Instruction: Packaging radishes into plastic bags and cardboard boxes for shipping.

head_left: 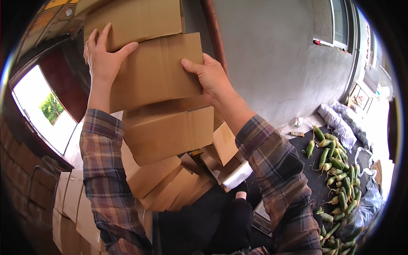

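A stack of brown cardboard boxes rises in front of me. My left hand lies against its left side, fingers spread upward on the upper cardboard box and thumb stretched to the right near the seam. My right hand grips the right edge of the cardboard box below it, thumb on the front face and fingers mostly hidden behind the edge. Under that, another cardboard box sits tilted. Lower still, several opened or folded cartons lean together.
Green-and-white radishes lie heaped on a dark sheet at right, beside plastic bags. A flat scale-like device is near my leg. More cartons stand at lower left. A grey wall and reddish pipe rise behind.
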A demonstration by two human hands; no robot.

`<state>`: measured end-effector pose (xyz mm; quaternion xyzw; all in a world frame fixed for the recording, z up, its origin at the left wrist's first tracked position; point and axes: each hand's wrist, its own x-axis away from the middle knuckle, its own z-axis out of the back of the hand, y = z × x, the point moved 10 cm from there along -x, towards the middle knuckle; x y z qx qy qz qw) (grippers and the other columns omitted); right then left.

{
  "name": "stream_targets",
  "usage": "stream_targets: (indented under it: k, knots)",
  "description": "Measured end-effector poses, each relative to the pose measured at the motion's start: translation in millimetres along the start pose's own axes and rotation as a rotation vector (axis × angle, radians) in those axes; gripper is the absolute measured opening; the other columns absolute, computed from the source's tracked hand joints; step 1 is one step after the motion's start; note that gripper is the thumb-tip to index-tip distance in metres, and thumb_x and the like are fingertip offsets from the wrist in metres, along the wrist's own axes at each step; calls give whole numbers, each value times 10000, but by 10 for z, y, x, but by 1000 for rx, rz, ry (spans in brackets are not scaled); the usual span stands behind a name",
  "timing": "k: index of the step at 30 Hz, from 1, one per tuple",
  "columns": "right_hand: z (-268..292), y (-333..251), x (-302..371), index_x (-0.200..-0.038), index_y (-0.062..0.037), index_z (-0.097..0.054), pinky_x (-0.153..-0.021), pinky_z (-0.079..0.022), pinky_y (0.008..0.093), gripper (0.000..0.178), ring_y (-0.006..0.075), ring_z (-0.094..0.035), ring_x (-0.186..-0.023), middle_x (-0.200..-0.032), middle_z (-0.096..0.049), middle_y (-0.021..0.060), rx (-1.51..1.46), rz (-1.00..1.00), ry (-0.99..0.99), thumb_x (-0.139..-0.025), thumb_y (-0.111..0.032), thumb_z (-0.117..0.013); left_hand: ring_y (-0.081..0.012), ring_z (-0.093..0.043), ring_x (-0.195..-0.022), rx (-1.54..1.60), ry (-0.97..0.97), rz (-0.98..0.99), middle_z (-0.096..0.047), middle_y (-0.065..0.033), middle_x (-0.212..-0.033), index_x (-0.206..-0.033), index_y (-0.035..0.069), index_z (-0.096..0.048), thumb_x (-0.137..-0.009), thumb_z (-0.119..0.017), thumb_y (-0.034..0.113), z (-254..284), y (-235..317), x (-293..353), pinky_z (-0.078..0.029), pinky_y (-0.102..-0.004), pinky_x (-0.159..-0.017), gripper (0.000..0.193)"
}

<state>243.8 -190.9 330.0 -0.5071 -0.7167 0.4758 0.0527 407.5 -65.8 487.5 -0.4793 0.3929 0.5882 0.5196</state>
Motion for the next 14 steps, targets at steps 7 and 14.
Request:
stream_targets:
  k: [7,14]
  knots:
    - [100,-284,84,-1148,-16,-521,-869,-495,340,310,190,-587,-1011,-1102,-600,99,55,-16,22,-876,-134,-612,-377,-255,-1322,50,-44,21,-326,-208,-1407,-1312,151,-498,-601,-775,556,6,-15,-204,-264,-465,-1072,864]
    - [353,-370,124,-1246,-36,-510,-1025,-371,340,448,214,-520,-1148,-1181,-583,119,45,40,-23,-847,-180,-654,-385,-258,-1321,58,-42,44,-310,-206,-1422,-1319,153,-493,-596,-763,587,117,-32,-300,-265,-460,-1076,885]
